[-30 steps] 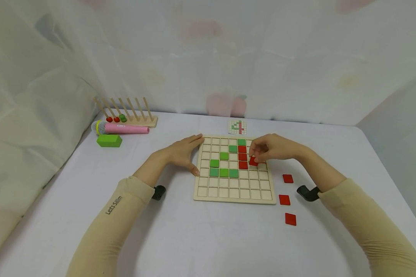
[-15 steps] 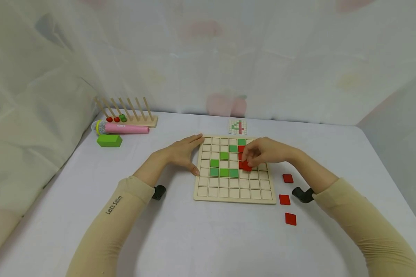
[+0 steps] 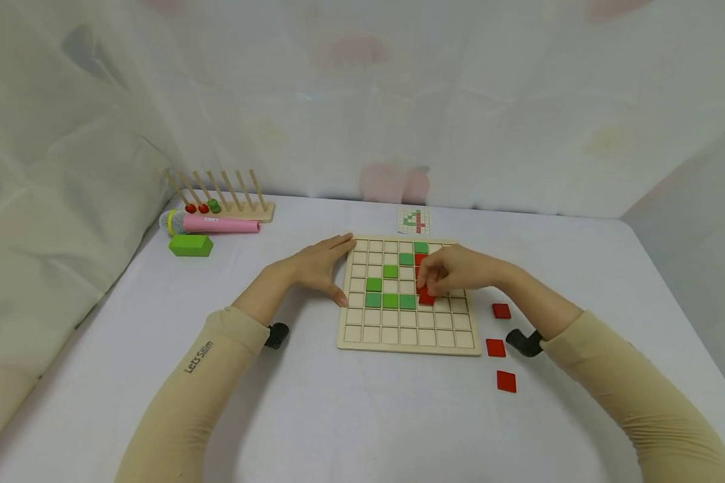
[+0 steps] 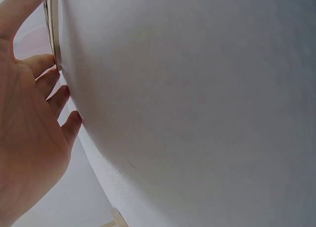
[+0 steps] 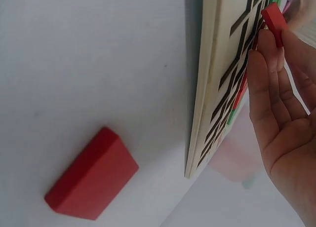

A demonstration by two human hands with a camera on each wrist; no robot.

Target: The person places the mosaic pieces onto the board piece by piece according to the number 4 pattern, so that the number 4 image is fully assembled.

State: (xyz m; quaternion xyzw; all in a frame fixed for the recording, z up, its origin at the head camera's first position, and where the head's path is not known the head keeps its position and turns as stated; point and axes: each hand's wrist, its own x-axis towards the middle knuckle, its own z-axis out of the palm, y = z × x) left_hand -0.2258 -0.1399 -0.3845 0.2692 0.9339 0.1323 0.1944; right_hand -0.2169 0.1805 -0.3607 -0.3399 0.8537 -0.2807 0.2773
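A wooden grid board [image 3: 393, 335] lies mid-table with green tiles [image 3: 390, 301] in a stepped line and a row, and a column of red tiles [image 3: 421, 259] partly hidden by fingers. My right hand [image 3: 456, 268] pinches a red square tile [image 3: 426, 296] at the cell just below that column, right of the green row. In the right wrist view this tile [image 5: 274, 22] tilts between thumb and fingertips, close over the board. My left hand [image 3: 321, 267] spreads along the board's left edge, thumb and fingertips touching it; the left wrist view shows its fingers [image 4: 58, 96] extended.
Several loose red tiles [image 3: 502, 311] lie right of the board. A small pattern card [image 3: 413, 221] is behind it. At the back left are a wooden peg stand [image 3: 260, 212] with beads, a pink toy microphone [image 3: 220, 223] and a green block [image 3: 190, 245].
My right hand has moved left and a little toward me, bringing the pinched red tile from right of the red column to the cell below it. My left hand stays still.
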